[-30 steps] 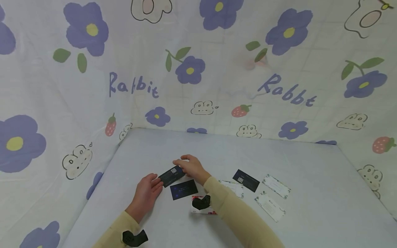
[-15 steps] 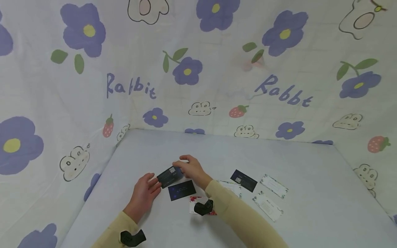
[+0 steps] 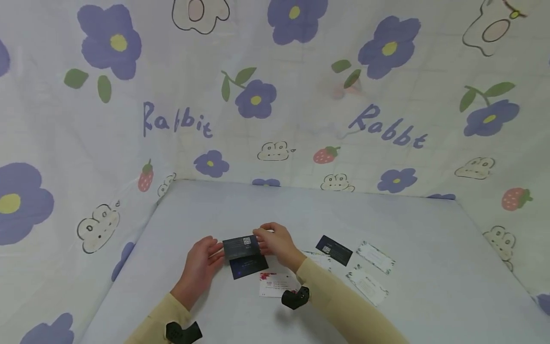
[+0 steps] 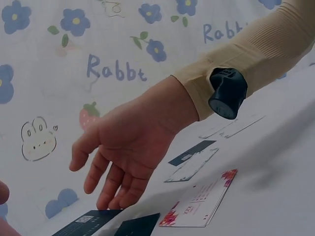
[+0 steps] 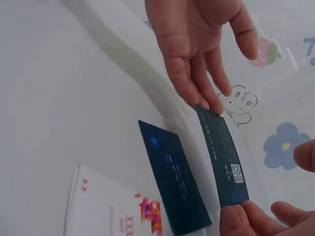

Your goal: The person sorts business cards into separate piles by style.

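Observation:
A dark business card with a QR code [image 3: 240, 247] lies between my two hands in the head view. My left hand [image 3: 198, 270] touches its left end with nearly straight fingertips, thumb apart. At the opposite end, the fingers of my right hand [image 3: 281, 247] touch the card, and the right wrist view shows that thumb [image 5: 306, 155] standing away from it. A second dark blue card [image 5: 176, 179] lies just in front, partly overlapped by the first in the head view. Nearer to me is a white card with red flowers [image 3: 275, 284], its right part behind the right wrist.
To the right lie another dark card with a QR code [image 3: 334, 250] and white leaf-bordered cards [image 3: 375, 258], one partly hidden behind my right forearm. The white table [image 3: 301, 205] ends against a hanging sheet printed with flowers and rabbits [image 3: 296, 114].
The QR-code card has turned from a slant to nearly level and moved toward me, over the second dark card. My right hand has moved right and toward me with it. The view has shifted slightly.

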A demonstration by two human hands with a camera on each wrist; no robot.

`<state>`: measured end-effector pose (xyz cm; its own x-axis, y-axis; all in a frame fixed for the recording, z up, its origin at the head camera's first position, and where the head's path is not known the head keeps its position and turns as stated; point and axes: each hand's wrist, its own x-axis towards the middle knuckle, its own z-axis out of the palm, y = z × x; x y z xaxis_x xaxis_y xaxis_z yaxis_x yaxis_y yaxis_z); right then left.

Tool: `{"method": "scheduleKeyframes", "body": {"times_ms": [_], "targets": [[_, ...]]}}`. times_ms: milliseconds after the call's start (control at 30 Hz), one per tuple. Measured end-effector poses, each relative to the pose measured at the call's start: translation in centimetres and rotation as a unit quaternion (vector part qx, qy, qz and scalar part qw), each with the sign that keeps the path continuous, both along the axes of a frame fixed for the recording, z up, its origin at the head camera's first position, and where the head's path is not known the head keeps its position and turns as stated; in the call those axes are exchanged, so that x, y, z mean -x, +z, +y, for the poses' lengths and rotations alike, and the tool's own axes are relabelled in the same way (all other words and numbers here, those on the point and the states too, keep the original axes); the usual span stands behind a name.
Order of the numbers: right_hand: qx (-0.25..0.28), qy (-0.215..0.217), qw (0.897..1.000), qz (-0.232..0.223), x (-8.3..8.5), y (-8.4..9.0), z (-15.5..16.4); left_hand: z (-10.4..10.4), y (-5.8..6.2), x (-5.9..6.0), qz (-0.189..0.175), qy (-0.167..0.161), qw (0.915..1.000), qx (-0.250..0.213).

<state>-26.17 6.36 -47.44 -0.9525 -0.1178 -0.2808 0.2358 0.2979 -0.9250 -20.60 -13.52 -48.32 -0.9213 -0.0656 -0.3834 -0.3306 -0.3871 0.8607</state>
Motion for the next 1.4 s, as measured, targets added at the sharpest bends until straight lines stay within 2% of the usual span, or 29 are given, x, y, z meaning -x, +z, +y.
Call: {"method": "scheduleKeyframes", "body": {"times_ms": [133,300,567,767,900,1200,1400], "targets": [[0.008,0.0,1.0,-0.002,-0.8,0.1,2.0,1.2,0.7,-0.3,0.005,-0.026,0.9991,0.034],[0.021,-0.009,1.0,-0.007,-2.1,0.2,4.8,3.0,1.1,-1.2,0.016,-0.063,0.9966,0.05],[-0.004,-0.061,0.998,-0.017,-4.4,0.3,9.8,7.1,0.8,-2.0,0.018,-0.12,0.9918,0.041],[-0.015,-0.092,0.995,-0.023,-6.4,0.2,13.7,10.6,0.5,-2.3,0.025,-0.176,0.9835,0.034],[-0.027,-0.103,0.994,-0.031,-7.6,0.2,15.9,12.6,0.2,-2.7,0.016,-0.203,0.9785,0.032],[-0.055,-0.125,0.989,-0.063,-9.2,-0.4,18.2,15.2,-1.0,-3.1,-0.007,-0.229,0.9733,0.016],[-0.08,-0.128,0.987,-0.055,-9.5,-0.5,19.2,16.2,-0.8,-3.2,-0.01,-0.251,0.9677,0.022]]}}
